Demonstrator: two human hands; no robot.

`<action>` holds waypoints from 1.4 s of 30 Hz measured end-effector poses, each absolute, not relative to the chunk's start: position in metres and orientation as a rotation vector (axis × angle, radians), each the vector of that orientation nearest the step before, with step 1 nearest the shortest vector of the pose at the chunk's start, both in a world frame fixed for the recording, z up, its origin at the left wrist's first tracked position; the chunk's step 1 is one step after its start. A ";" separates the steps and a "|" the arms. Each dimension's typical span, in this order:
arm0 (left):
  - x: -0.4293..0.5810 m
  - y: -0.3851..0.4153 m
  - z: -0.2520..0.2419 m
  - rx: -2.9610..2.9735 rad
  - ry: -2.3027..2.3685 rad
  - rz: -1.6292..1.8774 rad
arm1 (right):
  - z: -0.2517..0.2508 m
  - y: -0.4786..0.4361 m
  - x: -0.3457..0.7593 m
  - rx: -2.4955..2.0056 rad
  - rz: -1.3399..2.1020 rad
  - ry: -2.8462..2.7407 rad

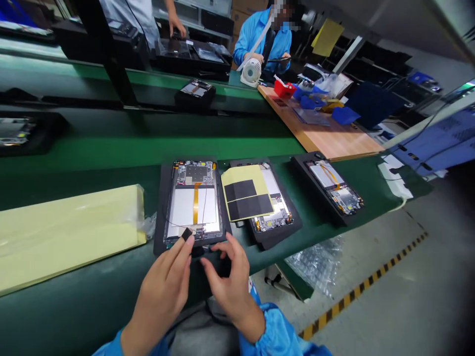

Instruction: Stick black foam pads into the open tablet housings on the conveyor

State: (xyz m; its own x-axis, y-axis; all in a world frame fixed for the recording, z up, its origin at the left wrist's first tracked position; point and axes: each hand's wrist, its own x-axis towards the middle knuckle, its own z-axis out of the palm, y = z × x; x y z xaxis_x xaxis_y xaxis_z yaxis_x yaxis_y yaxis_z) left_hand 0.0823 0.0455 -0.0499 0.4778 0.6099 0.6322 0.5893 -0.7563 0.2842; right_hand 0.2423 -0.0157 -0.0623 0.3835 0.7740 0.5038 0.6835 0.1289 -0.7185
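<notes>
Small black pad [187,234] pinched in the left hand [160,291] above the near edge of an opened tablet [193,200]; right hand [230,288] empty, loosely open.

Bright blue work sleeve [278,332], creased, gathered cuff [261,310] at the right hand [232,291], matching blue sleeve [111,349] at the left hand [161,291]

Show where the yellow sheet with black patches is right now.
In the head view, the yellow sheet lies across the middle opened tablet on the green belt, just right of the opened tablet nearest the person's left hand.
</notes>
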 end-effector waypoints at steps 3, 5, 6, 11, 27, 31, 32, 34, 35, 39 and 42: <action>0.088 0.035 -0.051 2.756 1.093 1.087 | -0.062 -0.011 0.238 -1.600 0.186 -1.321; 0.091 0.027 -0.055 2.715 1.122 1.095 | -0.060 -0.008 0.236 -1.575 0.224 -1.305; 0.092 0.023 -0.057 2.665 1.149 1.115 | -0.059 -0.007 0.234 -1.567 0.239 -1.295; 0.091 0.009 -0.067 2.373 1.222 1.158 | -0.050 -0.006 0.225 -1.550 0.463 -1.143; 0.094 0.121 -0.011 2.712 0.371 0.638 | -0.022 0.027 0.279 -1.254 0.835 -0.421; 0.079 0.143 -0.010 2.736 0.309 0.613 | -0.032 0.024 0.268 -1.271 0.816 -0.465; 0.075 0.145 -0.011 2.724 0.329 0.629 | -0.034 0.023 0.263 -1.282 0.809 -0.484; 0.068 0.147 -0.015 2.700 0.368 0.666 | -0.036 0.023 0.254 -1.306 0.775 -0.518; 0.067 0.146 -0.017 2.690 0.385 0.684 | -0.037 0.022 0.249 -1.319 0.745 -0.530; 0.076 0.137 -0.022 2.637 0.477 0.811 | -0.040 0.022 0.233 -1.374 0.619 -0.584; 0.085 0.131 -0.023 2.567 0.609 0.879 | -0.042 0.022 0.225 -1.433 0.549 -0.665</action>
State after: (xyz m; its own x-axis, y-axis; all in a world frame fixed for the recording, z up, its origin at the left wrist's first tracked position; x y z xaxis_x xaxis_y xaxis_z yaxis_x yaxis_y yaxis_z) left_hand 0.0853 0.1308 -0.0227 0.7138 0.5028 0.4875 0.2798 -0.8429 0.4597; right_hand 0.2253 0.0215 -0.0425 0.7074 0.7016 0.0854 0.0485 0.0723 -0.9962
